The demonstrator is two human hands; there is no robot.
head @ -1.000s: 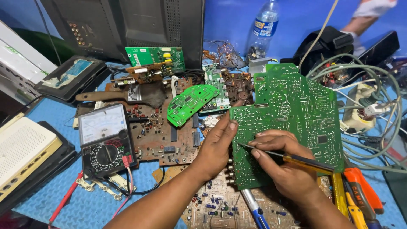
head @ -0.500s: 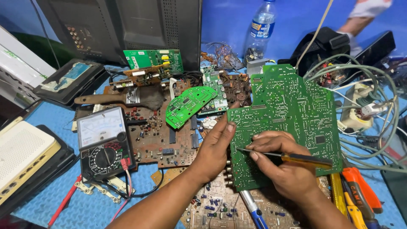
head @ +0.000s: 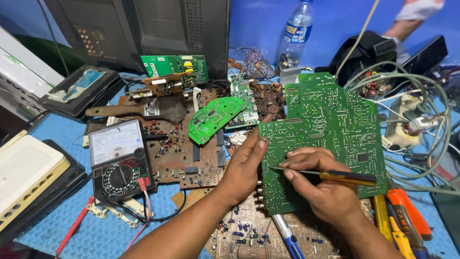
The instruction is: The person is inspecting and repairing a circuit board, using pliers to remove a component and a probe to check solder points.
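A large green circuit board (head: 330, 124) stands tilted over the bench, solder side toward me. My left hand (head: 245, 163) grips its left edge, thumb on the face. My right hand (head: 320, 184) lies on the board and holds a thin screwdriver (head: 335, 175) with an amber handle. The metal tip points left and touches the board near the left edge.
An analog multimeter (head: 120, 160) with red and black leads sits at left on the blue mat. Brown boards (head: 182, 153), a small curved green board (head: 213, 117), a brush (head: 139, 109), a water bottle (head: 296, 29), grey cables (head: 421, 124), and orange pliers (head: 407, 216) surround the work.
The board and both hands have stayed almost in place. The view has shifted slightly; the screwdriver tip stays on the same area of the board.
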